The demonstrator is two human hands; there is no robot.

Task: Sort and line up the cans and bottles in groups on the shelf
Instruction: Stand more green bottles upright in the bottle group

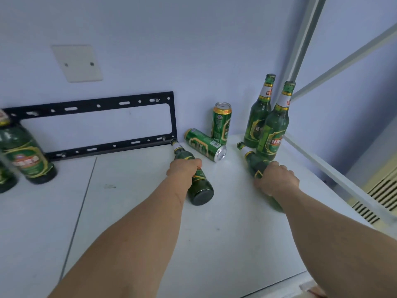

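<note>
Two green bottles lie on their sides on the white shelf, necks pointing to the back wall. My left hand is closed around the middle of the left lying bottle. My right hand grips the right lying bottle, hiding most of its body. Behind that bottle two green bottles stand upright, one at the back and one in front. One green can stands upright by the wall. Another green can lies on its side between the lying bottles. At the far left stand two more green bottles, partly cut off.
A black metal bracket is mounted on the back wall just above the shelf. A white cover plate sits on the wall above it. White frame rails border the shelf's right side, with a drop beyond. A seam runs across the shelf surface.
</note>
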